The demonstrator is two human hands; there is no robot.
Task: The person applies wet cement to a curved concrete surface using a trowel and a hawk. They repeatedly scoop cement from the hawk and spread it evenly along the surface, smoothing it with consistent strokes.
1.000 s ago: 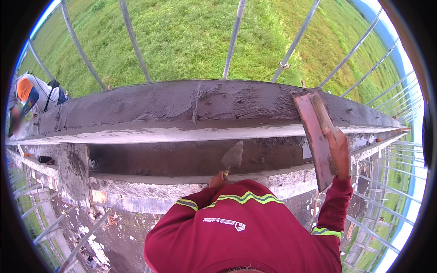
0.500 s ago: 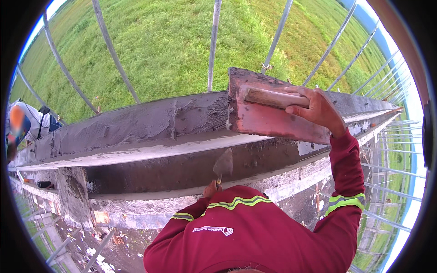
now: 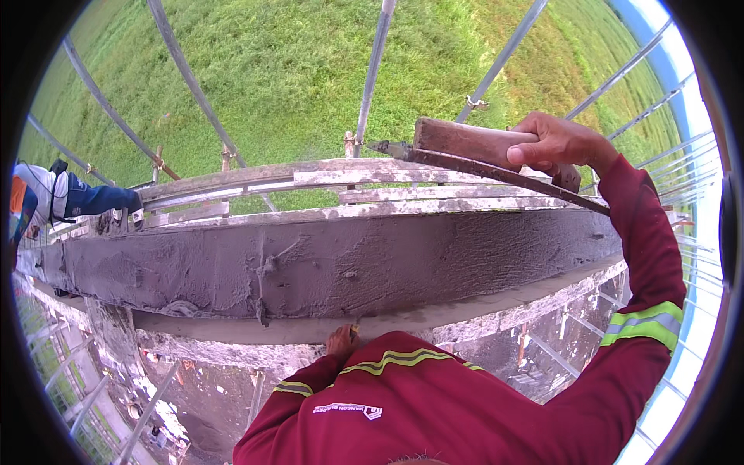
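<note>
The right hand (image 3: 554, 145) is gripping the wooden handle of a float (image 3: 473, 155), holding it above the far edge of the wet mortar band (image 3: 333, 267). The left hand (image 3: 341, 341) is lying at the band's near lower edge, fingers closed on a small tool, mostly hidden by the red sleeve. Scaffold poles (image 3: 372, 74) are rising beyond; another person (image 3: 54, 198) is crouching at the band's left end.

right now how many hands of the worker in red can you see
2: the right hand grips the wooden float above the wet beam; the left hand shows low, partly hidden by the sleeve.
</note>
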